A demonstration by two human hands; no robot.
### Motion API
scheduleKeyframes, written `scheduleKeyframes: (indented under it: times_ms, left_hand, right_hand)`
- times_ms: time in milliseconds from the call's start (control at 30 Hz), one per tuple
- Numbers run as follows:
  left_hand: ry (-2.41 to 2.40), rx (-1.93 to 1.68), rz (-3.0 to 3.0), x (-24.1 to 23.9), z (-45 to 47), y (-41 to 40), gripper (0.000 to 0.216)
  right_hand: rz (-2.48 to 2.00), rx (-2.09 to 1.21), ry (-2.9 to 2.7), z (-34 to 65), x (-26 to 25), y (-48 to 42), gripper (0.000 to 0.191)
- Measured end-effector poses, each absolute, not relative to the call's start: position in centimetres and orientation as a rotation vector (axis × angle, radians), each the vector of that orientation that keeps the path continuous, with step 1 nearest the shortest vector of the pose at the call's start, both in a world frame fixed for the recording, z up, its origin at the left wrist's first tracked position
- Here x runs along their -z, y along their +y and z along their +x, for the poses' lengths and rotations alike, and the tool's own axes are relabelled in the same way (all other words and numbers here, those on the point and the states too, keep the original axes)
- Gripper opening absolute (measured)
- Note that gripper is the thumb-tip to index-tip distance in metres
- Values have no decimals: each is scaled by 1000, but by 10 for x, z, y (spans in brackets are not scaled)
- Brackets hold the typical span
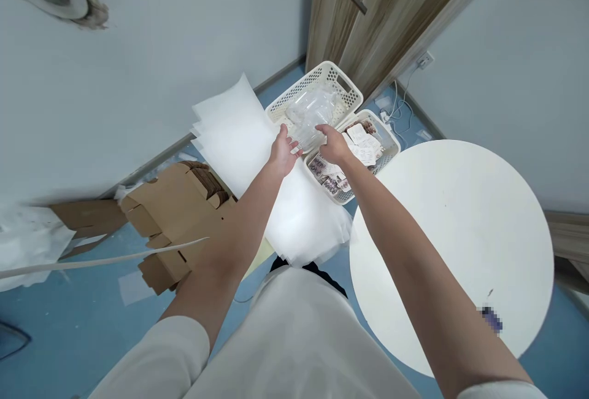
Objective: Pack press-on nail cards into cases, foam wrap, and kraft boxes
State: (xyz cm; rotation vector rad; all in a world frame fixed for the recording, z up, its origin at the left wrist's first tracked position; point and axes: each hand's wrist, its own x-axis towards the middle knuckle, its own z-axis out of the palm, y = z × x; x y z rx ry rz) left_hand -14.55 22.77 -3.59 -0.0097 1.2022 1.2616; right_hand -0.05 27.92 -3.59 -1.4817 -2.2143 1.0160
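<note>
My left hand (284, 153) has its fingers spread and is beside the near edge of some clear plastic packaging (313, 107). This packaging lies in a white perforated basket (288, 97) and reaches past its near rim. On the other side is my right hand (335, 144), index finger stretched toward the plastic and the other fingers partly bent. Whether either hand touches the plastic is hard to make out. Below my right hand, a second white basket (391, 156) holds printed white cards (365, 144) and small packets with dark purplish patterns (317, 166).
A stack of translucent white sheets (239, 135) lies beside the baskets. Flattened brown cardboard boxes (179, 209) are on the left. A round white table (460, 221) stands at the right, a small blurred item on it. Cables (402, 104) run from a wall socket (426, 59).
</note>
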Motion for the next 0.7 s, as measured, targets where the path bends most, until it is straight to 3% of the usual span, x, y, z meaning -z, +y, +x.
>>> scheduleKeyframes:
  times_ms: [300, 700]
  left_hand:
    - [1190, -1152, -82, 40, -150, 238, 62]
    - [1164, -1249, -170, 38, -144, 234, 65]
  right_hand:
    - [-1356, -1177, -2284, -26, 68, 303, 80]
    - [-1394, -1237, -2180, -28, 64, 297, 77]
